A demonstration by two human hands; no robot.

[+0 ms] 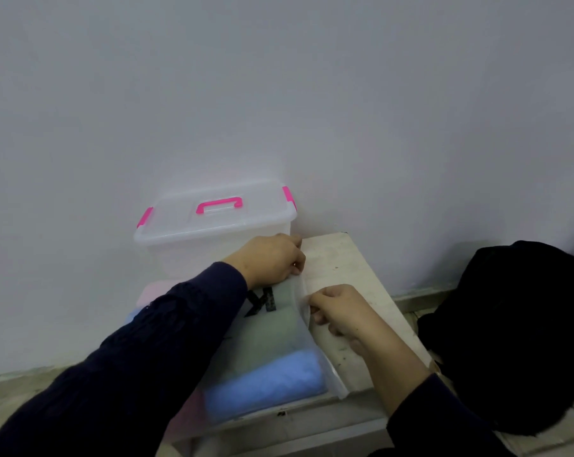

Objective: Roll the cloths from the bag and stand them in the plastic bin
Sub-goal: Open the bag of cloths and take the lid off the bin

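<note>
On the counter (pixel 355 258), the left grip (pixel 272 258) and right grip (pixel 340 313) each pinch the frosted bag's (pixel 272 344) edge (folded cloths (pixel 266 384) inside), the lidded plastic bin (pixel 213 232) behind.

Frosted bag (pixel 272 351) of folded cloths (pixel 266 384) before lidded clear bin (pixel 213 225)

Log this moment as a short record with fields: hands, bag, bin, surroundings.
left hand: left hand pinches the bag's open edge at its far end
right hand: right hand pinches the same edge nearer
bag: translucent bag lies flat on the small table, folded cloths inside, a blue cloth nearest
bin: plastic bin behind the bag, lid on, pink clips
surroundings: black fabric bundle at right
</note>
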